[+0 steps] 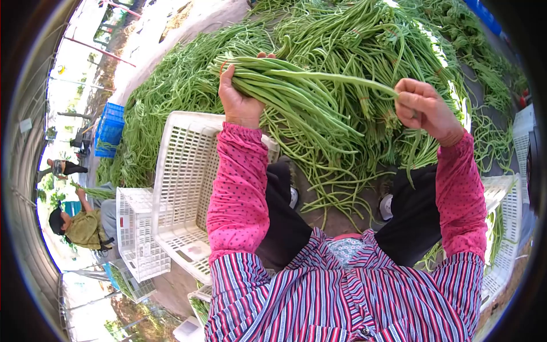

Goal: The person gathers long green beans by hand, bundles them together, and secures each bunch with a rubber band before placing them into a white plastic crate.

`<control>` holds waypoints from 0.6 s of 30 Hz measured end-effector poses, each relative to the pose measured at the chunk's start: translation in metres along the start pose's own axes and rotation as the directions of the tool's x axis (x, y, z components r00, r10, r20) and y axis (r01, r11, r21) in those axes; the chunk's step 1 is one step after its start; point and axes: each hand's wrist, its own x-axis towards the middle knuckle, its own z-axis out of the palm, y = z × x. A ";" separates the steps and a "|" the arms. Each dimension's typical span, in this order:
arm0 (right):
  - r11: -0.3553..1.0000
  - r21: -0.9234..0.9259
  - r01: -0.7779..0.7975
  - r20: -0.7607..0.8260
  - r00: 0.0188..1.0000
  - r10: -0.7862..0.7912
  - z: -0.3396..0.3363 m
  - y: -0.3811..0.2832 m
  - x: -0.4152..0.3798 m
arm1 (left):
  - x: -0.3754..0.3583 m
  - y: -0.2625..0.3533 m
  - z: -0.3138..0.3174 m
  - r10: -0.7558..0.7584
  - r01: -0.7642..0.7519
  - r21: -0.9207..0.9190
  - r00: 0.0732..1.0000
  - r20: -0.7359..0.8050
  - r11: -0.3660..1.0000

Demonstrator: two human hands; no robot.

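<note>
My left hand (pixel 241 104) is wrapped around one end of a bundle of long green beans (pixel 307 97), held up over the pile. A thin reddish band shows near that end. One long bean (pixel 347 78) stretches from the bundle across to my right hand (pixel 423 108), whose fingers pinch its far tip. Below and beyond both hands spreads a large heap of long beans (pixel 364 34), some of it tied in bunches with red bands. Loose beans (pixel 336 194) trail onto the ground between my feet.
A white slatted crate (pixel 188 165) stands by my left arm, beside another white crate (pixel 142 228). A further white crate (pixel 507 245) holding beans is at my right. Farther left are a blue crate (pixel 109 130) and a seated person (pixel 82 228) with beans in hand.
</note>
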 end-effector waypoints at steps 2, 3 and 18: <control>0.963 0.212 0.166 0.002 0.985 -0.170 -0.017 -0.003 0.000 | 0.000 0.007 -0.009 0.031 -0.030 -0.018 0.997 0.066 0.999; 0.923 0.309 0.229 -0.049 0.973 -0.225 -0.019 -0.005 0.002 | -0.001 0.009 -0.008 0.027 -0.026 -0.014 0.998 0.065 1.000; 0.762 -0.620 0.187 -0.256 0.870 -0.422 0.083 0.014 0.075 | -0.017 -0.034 0.050 -0.049 0.046 0.032 0.992 0.118 0.998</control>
